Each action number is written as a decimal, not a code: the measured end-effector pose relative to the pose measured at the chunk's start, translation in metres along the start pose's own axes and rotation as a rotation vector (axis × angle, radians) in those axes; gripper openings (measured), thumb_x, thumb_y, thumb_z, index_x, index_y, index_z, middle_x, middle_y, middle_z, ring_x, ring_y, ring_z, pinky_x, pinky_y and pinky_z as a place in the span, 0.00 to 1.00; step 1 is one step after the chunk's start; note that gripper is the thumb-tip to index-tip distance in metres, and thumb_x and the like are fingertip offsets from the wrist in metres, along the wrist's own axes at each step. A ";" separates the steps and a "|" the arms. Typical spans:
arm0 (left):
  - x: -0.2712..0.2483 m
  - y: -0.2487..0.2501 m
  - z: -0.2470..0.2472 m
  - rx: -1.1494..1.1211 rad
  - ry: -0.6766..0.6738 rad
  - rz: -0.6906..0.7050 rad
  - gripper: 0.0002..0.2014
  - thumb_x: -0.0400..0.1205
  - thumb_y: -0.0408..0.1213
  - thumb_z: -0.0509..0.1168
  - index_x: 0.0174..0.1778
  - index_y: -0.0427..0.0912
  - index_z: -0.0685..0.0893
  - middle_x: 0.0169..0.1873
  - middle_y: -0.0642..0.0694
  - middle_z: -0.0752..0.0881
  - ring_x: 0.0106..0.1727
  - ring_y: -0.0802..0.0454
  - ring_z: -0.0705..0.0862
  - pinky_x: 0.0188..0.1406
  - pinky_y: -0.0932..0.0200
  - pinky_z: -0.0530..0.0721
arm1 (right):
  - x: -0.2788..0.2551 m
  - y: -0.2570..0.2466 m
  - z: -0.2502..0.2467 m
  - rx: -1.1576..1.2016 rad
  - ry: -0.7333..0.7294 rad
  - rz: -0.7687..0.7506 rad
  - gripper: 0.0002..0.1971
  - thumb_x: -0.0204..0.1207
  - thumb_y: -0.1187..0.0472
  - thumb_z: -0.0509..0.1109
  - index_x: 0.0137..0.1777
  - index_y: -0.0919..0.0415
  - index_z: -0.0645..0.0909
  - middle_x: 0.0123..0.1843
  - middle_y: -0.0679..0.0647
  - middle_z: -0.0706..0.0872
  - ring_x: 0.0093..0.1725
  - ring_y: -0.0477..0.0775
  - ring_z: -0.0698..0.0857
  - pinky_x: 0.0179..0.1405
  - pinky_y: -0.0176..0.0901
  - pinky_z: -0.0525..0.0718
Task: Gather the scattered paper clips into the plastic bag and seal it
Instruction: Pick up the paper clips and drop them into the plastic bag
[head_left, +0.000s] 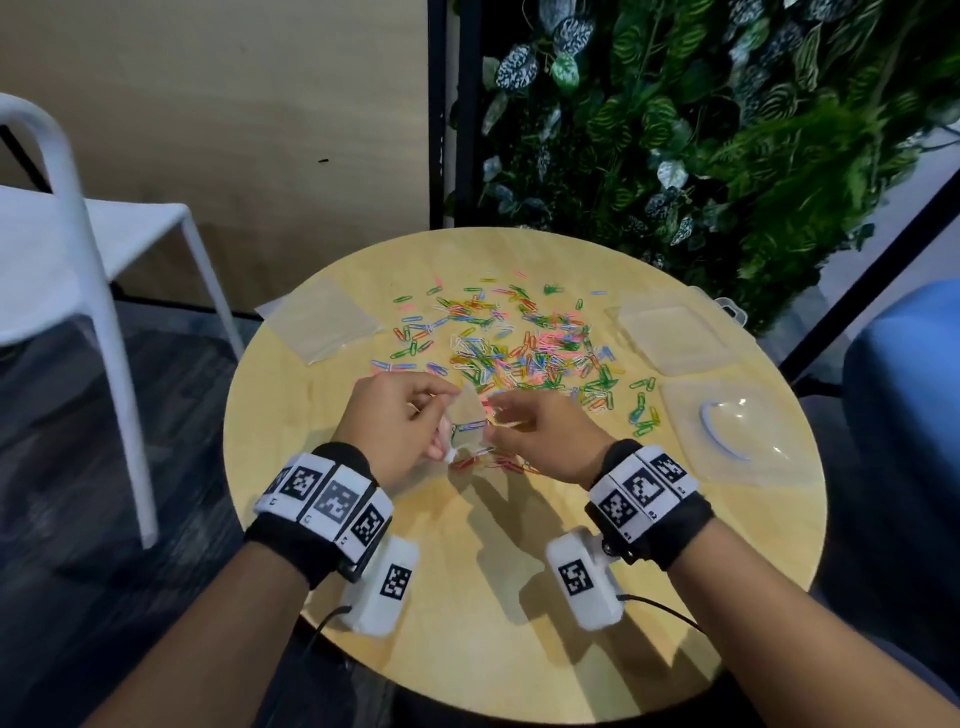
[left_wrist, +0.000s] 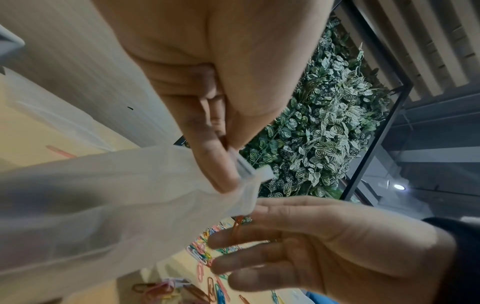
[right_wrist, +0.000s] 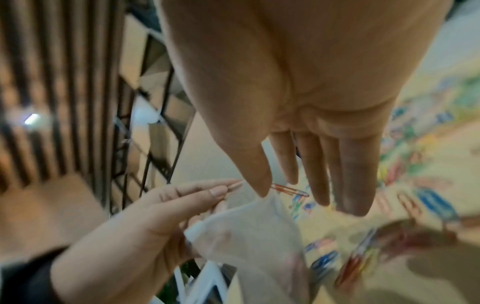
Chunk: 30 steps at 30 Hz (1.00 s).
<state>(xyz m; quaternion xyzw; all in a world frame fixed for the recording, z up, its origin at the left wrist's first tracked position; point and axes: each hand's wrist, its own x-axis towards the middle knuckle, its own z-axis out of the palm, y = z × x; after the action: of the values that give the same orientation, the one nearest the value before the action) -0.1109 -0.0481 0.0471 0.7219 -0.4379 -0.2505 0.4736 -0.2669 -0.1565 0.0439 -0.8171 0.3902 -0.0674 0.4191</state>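
Between my hands I hold a small clear plastic bag (head_left: 470, 415) just above the round wooden table (head_left: 519, 597). My left hand (head_left: 400, 421) pinches the bag's zip edge (left_wrist: 242, 167) between thumb and finger, and the bag (left_wrist: 116, 205) hangs from it. My right hand (head_left: 545, 436) is at the bag's mouth (right_wrist: 259, 203), fingers nearly straight. A red paper clip (right_wrist: 285, 190) is pinched between its thumb tip and fingers. Many coloured paper clips (head_left: 519, 343) lie scattered beyond my hands. A few more clips (head_left: 498, 463) lie under them.
A stack of clear bags (head_left: 322, 325) lies at the table's back left. Two clear plastic box parts (head_left: 670, 338) (head_left: 727, 431) sit on the right. A white chair (head_left: 78, 234) stands to the left, a plant wall (head_left: 701, 130) behind, a blue seat (head_left: 909, 364) at right.
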 end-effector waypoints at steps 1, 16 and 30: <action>0.000 0.000 -0.001 0.002 -0.002 0.001 0.08 0.83 0.28 0.66 0.51 0.39 0.91 0.34 0.39 0.90 0.30 0.40 0.91 0.33 0.46 0.93 | 0.000 0.000 0.003 0.146 -0.059 0.052 0.19 0.77 0.60 0.73 0.67 0.62 0.81 0.54 0.59 0.90 0.47 0.55 0.89 0.48 0.46 0.89; 0.003 -0.008 -0.030 0.065 0.096 -0.003 0.09 0.83 0.29 0.66 0.49 0.44 0.92 0.35 0.43 0.87 0.30 0.41 0.91 0.33 0.47 0.92 | 0.001 -0.015 -0.003 -0.052 0.306 -0.322 0.18 0.72 0.74 0.63 0.47 0.56 0.91 0.45 0.48 0.92 0.45 0.43 0.89 0.52 0.40 0.87; 0.006 -0.017 -0.062 0.009 0.161 -0.051 0.10 0.84 0.29 0.65 0.50 0.44 0.91 0.40 0.36 0.88 0.29 0.41 0.91 0.35 0.46 0.93 | 0.024 0.025 0.043 -1.066 -0.245 -0.194 0.26 0.86 0.47 0.46 0.84 0.48 0.50 0.86 0.51 0.51 0.85 0.65 0.49 0.78 0.70 0.55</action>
<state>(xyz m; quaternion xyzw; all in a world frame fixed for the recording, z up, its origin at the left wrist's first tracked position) -0.0531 -0.0217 0.0584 0.7528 -0.3808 -0.2019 0.4975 -0.2458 -0.1543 -0.0073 -0.9501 0.2417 0.1965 -0.0182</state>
